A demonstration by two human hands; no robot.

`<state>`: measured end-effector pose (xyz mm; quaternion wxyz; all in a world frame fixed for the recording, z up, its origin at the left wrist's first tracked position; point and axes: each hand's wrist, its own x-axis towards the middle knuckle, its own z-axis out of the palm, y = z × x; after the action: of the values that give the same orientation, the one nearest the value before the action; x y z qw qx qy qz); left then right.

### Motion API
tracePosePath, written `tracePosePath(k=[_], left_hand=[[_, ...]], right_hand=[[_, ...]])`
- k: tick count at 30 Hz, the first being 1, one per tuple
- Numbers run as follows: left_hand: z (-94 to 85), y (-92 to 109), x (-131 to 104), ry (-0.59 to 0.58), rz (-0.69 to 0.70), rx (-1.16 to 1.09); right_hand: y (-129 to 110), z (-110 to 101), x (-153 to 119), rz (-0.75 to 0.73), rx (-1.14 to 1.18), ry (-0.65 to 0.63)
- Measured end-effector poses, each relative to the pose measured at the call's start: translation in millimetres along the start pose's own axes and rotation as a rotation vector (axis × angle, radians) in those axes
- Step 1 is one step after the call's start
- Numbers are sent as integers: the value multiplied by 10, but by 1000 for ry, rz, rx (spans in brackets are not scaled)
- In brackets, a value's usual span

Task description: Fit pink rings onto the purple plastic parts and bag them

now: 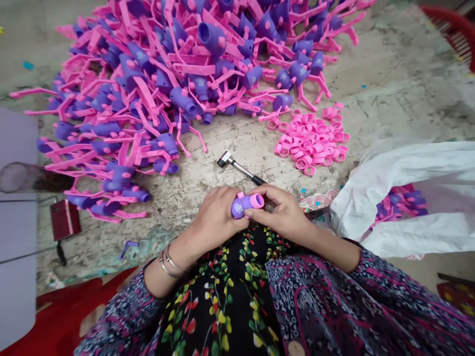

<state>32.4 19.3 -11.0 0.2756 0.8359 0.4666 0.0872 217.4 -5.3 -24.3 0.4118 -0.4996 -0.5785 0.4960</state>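
Near the table's front edge, my left hand (218, 210) is wrapped round a purple plastic piece (240, 206) with a pale print and a pink knob. A pink ring (257, 200) sits around its open end, which faces right. The fingers and thumb of my right hand (280, 210) are closed on that ringed end. Just beyond my hands lies a small hammer (239, 168) with a black grip and a metal head. Farther right is a heap of loose pink rings (311, 141).
A large pile of purple pieces with pink arms (159, 94) covers the table's far and left parts. On the right, a white sack (401, 168) holds similar pieces. A dark red device (65, 220) with a cable lies left. A red basket (452, 29) stands far right.
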Motion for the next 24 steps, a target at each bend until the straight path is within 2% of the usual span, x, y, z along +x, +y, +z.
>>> tracePosePath(k=[3, 5, 6, 10, 15, 24], left_hand=[[-17, -27, -159, 234, 38, -34], [-10, -56, -288, 418, -10, -88], [4, -72, -344, 452, -36, -141], [105, -110, -433, 271, -117, -413], [166, -65, -314, 128, -151, -442], [121, -28, -171, -62, -305, -586]], right_hand=[[-12, -4, 28, -62, -54, 28], [-16, -14, 36, -98, -84, 42], [-17, -16, 38, -114, -96, 47], [-40, 4, 40, -170, -134, 32], [-82, 43, 32, -225, -142, 3], [-46, 65, 28, -281, -150, -11]])
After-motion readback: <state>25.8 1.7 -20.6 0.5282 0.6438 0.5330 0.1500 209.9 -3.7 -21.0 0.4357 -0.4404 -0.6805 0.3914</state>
